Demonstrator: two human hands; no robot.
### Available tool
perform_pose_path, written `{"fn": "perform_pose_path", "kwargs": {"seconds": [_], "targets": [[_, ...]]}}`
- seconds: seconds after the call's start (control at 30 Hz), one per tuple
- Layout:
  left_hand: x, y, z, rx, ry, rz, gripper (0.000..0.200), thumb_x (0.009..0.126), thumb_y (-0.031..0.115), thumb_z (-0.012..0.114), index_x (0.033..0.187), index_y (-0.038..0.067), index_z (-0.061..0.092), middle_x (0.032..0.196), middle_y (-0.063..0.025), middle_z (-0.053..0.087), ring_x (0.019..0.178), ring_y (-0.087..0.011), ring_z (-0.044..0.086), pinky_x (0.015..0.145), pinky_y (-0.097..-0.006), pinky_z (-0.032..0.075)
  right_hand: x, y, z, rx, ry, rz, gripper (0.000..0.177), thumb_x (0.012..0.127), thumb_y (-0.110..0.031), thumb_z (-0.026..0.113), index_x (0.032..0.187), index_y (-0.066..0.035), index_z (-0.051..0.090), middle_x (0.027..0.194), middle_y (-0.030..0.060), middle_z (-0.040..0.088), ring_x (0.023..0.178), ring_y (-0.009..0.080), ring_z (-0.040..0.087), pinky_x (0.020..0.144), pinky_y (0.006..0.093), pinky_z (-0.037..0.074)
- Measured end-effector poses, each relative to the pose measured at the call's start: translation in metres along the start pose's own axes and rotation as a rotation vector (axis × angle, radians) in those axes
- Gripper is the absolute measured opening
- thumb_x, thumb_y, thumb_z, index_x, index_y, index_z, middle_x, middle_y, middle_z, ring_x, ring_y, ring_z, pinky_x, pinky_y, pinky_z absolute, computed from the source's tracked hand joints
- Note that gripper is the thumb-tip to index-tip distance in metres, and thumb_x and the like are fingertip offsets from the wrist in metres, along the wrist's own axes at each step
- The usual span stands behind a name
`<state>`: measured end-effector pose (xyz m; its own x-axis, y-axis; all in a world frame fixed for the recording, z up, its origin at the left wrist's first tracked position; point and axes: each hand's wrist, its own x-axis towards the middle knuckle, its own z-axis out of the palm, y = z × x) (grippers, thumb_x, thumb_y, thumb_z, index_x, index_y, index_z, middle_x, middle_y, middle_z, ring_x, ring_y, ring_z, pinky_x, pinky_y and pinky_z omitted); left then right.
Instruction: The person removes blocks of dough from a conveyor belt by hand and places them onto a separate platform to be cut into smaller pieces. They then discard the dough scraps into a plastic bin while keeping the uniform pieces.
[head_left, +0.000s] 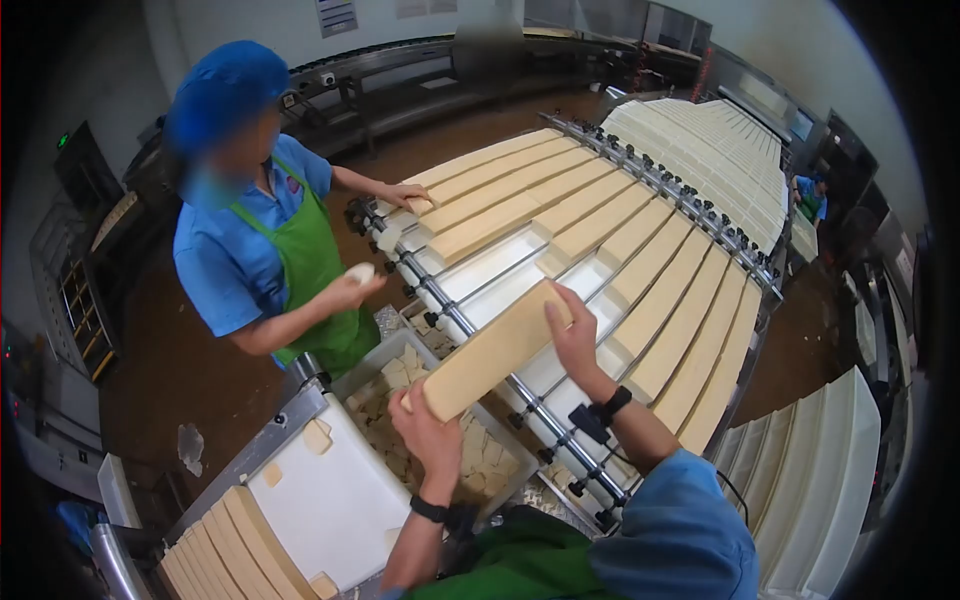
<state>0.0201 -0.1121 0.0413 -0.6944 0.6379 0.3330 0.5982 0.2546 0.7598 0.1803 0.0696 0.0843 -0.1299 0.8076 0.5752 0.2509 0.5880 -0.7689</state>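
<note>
A long pale-tan slab (490, 350) is held at a slant between my two hands, over the bar at the near edge of the lane table. My left hand (430, 440) grips its lower left end, with the fingers wrapped round it. At the upper right end my right hand (575, 340) is closed on it, thumb on the top face. Beneath the slab is a grey bin (515, 470) of broken tan pieces (485, 455). Rows of similar slabs (660, 340) lie in lanes on the white table just beyond my right hand.
A co-worker in a green apron (315, 270) stands at left, one hand on a slab, the other holding a pale piece. A white belt (345, 490) at lower left carries stacked slabs (235, 545) and scraps. Curved white trays (810, 480) stand at right. A knobbed rail (680, 200) crosses the table.
</note>
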Motion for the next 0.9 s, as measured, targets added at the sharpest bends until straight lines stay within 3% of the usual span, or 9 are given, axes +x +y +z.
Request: {"fn": "perform_pose_path", "kwargs": {"seconds": [0.07,0.2,0.3,0.4,0.5,0.6,0.73,0.8,0.9], "targets": [[0.014,0.035,0.027,0.133,-0.068,-0.036,0.068,0.067,-0.001,0.074,0.129,0.015,0.051,0.130,-0.0199,0.039,0.111,-0.0442,0.045,0.093,-0.0496,0.040,0.018,0.054,-0.007,0.017,0.050,0.172,0.032,0.094,-0.018,0.062,0.119,0.002,0.063,0.112,0.0189,0.068,0.105,0.0253,0.065,0.091,0.0340,0.049],[0.036,0.070,0.086,0.182,-0.176,-0.037,0.070,0.069,0.000,0.074,0.131,0.016,0.048,0.130,-0.0194,0.037,0.108,-0.0442,0.043,0.088,-0.0510,0.042,0.051,0.143,-0.016,-0.050,0.087,0.207,0.035,0.094,-0.025,0.063,0.116,0.002,0.064,0.104,0.0168,0.071,0.098,0.0231,0.066,0.088,0.0326,0.049],[0.049,0.075,0.124,0.250,-0.294,-0.098,0.075,0.067,0.007,0.080,0.133,0.015,0.047,0.129,-0.0192,0.039,0.108,-0.0438,0.045,0.087,-0.0506,0.045,0.068,0.189,-0.022,-0.089,-0.035,0.359,0.038,0.091,-0.027,0.064,0.115,0.002,0.064,0.104,0.0174,0.071,0.099,0.0264,0.067,0.090,0.0349,0.049],[0.056,0.078,0.148,0.339,-0.381,-0.059,0.074,0.068,0.013,0.081,0.133,0.012,0.045,0.127,-0.0199,0.039,0.106,-0.0437,0.045,0.085,-0.0501,0.047,0.072,0.222,-0.027,-0.369,-0.269,0.269,0.037,0.089,-0.029,0.062,0.109,0.003,0.066,0.102,0.0184,0.070,0.096,0.0320,0.067,0.088,0.0424,0.050],[0.064,0.084,0.158,0.460,-0.555,-0.027,0.077,0.071,0.021,0.081,0.137,0.010,0.043,0.132,-0.0223,0.036,0.109,-0.0465,0.044,0.084,-0.0496,0.048,0.086,0.224,-0.022,-0.919,-0.515,0.197,0.033,0.087,-0.026,0.059,0.102,0.003,0.066,0.096,0.0185,0.069,0.095,0.0370,0.064,0.083,0.0487,0.049],[0.058,0.080,0.178,0.532,-0.502,0.103,0.087,0.074,0.025,0.080,0.146,0.013,0.032,0.134,-0.0230,0.034,0.101,-0.0457,0.049,0.079,-0.0471,0.051,0.090,0.228,-0.024,-1.167,-0.508,0.196,0.037,0.084,-0.023,0.059,0.110,0.004,0.061,0.107,0.0176,0.063,0.111,0.0355,0.055,0.097,0.0519,0.038],[0.056,0.083,0.220,0.162,-0.467,0.032,0.090,0.079,0.020,0.076,0.151,0.014,0.022,0.138,-0.0233,0.031,0.106,-0.0456,0.051,0.083,-0.0480,0.050,0.087,0.221,-0.034,-1.242,-0.284,0.042,0.052,0.083,-0.023,0.062,0.127,0.002,0.054,0.128,0.0194,0.052,0.126,0.0334,0.043,0.108,0.0542,0.025],[0.062,0.080,0.236,-0.123,-0.425,0.038,0.087,0.082,0.016,0.073,0.151,0.014,0.021,0.137,-0.0230,0.030,0.108,-0.0436,0.052,0.086,-0.0474,0.049,0.076,0.197,-0.040,-1.119,-0.317,-0.007,0.056,0.083,-0.024,0.065,0.132,0.000,0.051,0.132,0.0204,0.049,0.128,0.0341,0.041,0.108,0.0538,0.025],[0.067,0.079,0.231,-0.246,-0.370,-0.165,0.083,0.085,0.007,0.068,0.152,0.014,0.019,0.140,-0.0232,0.027,0.108,-0.0364,0.056,0.090,-0.0400,0.050,0.061,0.169,-0.052,-0.961,-0.399,-0.042,0.060,0.083,-0.027,0.068,0.135,-0.003,0.050,0.135,0.0216,0.047,0.130,0.0357,0.040,0.108,0.0534,0.026]]}}
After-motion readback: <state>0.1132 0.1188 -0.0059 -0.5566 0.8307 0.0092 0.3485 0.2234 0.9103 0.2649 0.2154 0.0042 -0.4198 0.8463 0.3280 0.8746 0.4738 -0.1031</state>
